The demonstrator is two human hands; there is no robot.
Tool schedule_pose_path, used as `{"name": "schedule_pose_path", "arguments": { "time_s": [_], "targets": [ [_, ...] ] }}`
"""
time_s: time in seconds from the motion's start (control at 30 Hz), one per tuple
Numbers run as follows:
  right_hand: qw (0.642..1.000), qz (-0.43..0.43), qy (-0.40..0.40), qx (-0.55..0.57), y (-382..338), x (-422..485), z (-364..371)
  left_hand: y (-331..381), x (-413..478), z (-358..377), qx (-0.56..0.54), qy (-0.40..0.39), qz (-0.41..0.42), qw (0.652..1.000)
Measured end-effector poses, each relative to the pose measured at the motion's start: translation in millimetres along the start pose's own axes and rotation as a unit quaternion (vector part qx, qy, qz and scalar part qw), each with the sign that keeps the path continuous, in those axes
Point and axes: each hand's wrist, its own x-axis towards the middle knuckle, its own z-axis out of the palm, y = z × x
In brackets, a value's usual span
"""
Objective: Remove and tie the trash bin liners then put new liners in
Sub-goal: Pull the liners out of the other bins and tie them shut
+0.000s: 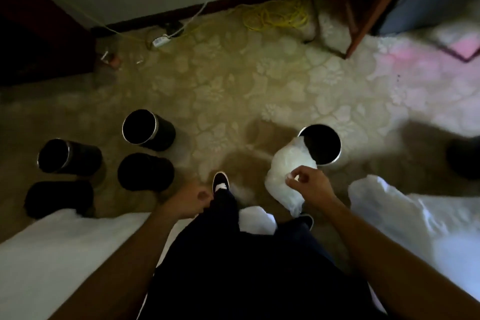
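Patterned carpet (233,91) open left of bin (338,156); right fingers (298,177) tight on liner (288,161) at its rim; left fingers (202,196) slack.

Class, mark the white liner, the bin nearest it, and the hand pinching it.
white liner (288,160), head view, crumpled middle.
nearest bin (328,163), head view, near rim.
right hand (311,183), head view, back of hand.

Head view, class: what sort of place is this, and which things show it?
Likely a bedroom or hotel room: patterned carpet, what looks like white bedding, several small bins.
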Motion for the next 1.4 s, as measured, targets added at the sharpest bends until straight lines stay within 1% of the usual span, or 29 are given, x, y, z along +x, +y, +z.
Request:
{"name": "schedule_pose_path", "arguments": {
  "time_s": [0.07,0.17,0.27,0.33,0.5,0.63,0.73,0.87,1.0,1.1,1.17,1.27,1.33,1.4],
  "targets": [
    [0.999,-0.04,-0.02,-0.005,-39,21,8,-33,1,-14,-0.039,0.015,-0.015,0.999],
    [0.995,-0.075,-0.047,0.043,-103,43,31,-81,5,-43,-0.079,0.025,-0.028,0.996],
    [0.989,-0.047,-0.062,0.122,-160,59,60,-126,15,-78,-0.107,0.04,-0.019,0.993],
    [0.987,-0.043,-0.054,0.143,-193,72,78,-152,21,-105,-0.125,0.038,-0.011,0.991],
    [0.99,-0.046,-0.055,0.125,-253,98,114,-204,36,-168,-0.147,0.057,0.005,0.987],
    [0.992,-0.021,-0.07,0.105,-273,119,136,-224,53,-210,-0.153,0.053,0.003,0.987],
    [0.993,0.021,-0.066,0.1,-276,133,139,-215,72,-239,-0.174,0.045,0.011,0.984],
    [0.993,0.077,-0.029,0.083,-273,153,129,-178,101,-281,-0.172,0.044,0.034,0.984],
    [0.994,0.099,0.007,0.053,-260,189,114,-130,141,-333,-0.147,0.044,0.068,0.986],
    [0.992,0.114,0.013,0.046,-267,233,106,-102,174,-380,-0.155,0.065,0.078,0.983],
    [0.991,0.128,0.007,0.041,-279,269,96,-88,194,-408,-0.166,0.082,0.065,0.981],
    [0.989,0.142,-0.021,0.023,-314,329,80,-80,215,-446,-0.187,0.108,0.023,0.976],
    [0.991,0.128,-0.047,-0.001,-346,370,74,-80,223,-469,-0.189,0.116,0.004,0.975],
    [0.99,0.1,-0.09,-0.039,-382,409,73,-87,226,-487,-0.196,0.121,-0.022,0.973]
  ]
}}
